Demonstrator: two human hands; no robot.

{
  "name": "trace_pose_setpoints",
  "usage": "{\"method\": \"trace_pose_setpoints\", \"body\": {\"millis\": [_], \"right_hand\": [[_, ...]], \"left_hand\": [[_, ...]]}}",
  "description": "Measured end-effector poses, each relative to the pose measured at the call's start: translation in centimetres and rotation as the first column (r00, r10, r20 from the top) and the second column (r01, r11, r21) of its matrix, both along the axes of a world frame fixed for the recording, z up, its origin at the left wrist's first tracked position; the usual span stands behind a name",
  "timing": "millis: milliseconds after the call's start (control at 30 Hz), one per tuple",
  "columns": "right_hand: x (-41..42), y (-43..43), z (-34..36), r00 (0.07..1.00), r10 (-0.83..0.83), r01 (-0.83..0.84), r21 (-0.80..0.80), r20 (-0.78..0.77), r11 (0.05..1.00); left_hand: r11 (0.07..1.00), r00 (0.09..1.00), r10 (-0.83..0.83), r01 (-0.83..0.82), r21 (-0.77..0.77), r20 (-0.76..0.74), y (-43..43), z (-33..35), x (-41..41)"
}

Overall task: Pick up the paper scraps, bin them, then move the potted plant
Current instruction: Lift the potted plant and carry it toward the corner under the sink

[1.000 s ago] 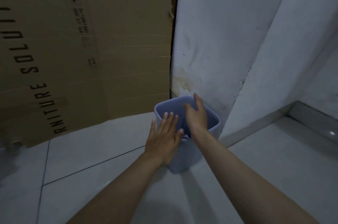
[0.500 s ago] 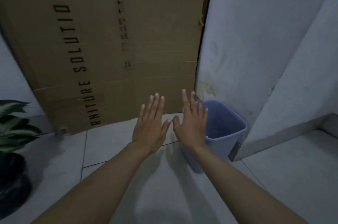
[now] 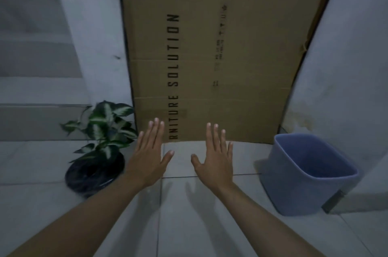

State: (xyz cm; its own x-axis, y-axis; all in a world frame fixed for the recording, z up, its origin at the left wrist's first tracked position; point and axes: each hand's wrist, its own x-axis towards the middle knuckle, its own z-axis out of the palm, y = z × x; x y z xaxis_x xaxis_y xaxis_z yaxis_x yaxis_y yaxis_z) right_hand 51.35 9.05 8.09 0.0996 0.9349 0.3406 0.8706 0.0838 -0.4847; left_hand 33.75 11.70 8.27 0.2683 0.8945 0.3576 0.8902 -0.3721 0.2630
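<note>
Hands out in front of you, both flat, palms down, holding nothing. Your left hand (image 3: 149, 157) has its fingers spread, and so does your right hand (image 3: 214, 159). The plant (image 3: 98, 147) in its black pot sits on the floor (image 3: 189, 225) just beside your left hand. The blue bin (image 3: 306, 174) stands to the right, by the wall. A big cardboard box (image 3: 210, 50) leans behind.

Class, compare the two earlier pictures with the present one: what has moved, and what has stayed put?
Both hands left the blue bin; the left hand and right hand now hover open and empty over the floor. The view swung left, bringing the potted plant into sight. Bin and cardboard box stayed put.
</note>
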Motion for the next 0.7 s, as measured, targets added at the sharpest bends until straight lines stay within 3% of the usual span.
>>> {"method": "trace_pose_setpoints", "body": {"millis": [367, 467, 700], "right_hand": [[-12.5, 1.7, -0.9, 0.985, 0.137, -0.146, -0.090, -0.104, 0.985], [-14.4, 2.0, -2.2, 0.972, 0.139, -0.169, -0.151, -0.192, 0.974], [-17.7, 3.2, -5.6, 0.905, 0.140, -0.266, -0.276, -0.403, 0.924]], "left_hand": [[0.972, 0.972, 0.232, -0.233, -0.025, -0.042, -1.9, 1.0, -16.3], [0.952, 0.953, 0.298, -0.293, -0.085, 0.049, -2.2, 0.5, -19.5], [0.936, 0.879, 0.335, -0.269, -0.228, 0.340, -1.4, -3.1, -22.7]]}}
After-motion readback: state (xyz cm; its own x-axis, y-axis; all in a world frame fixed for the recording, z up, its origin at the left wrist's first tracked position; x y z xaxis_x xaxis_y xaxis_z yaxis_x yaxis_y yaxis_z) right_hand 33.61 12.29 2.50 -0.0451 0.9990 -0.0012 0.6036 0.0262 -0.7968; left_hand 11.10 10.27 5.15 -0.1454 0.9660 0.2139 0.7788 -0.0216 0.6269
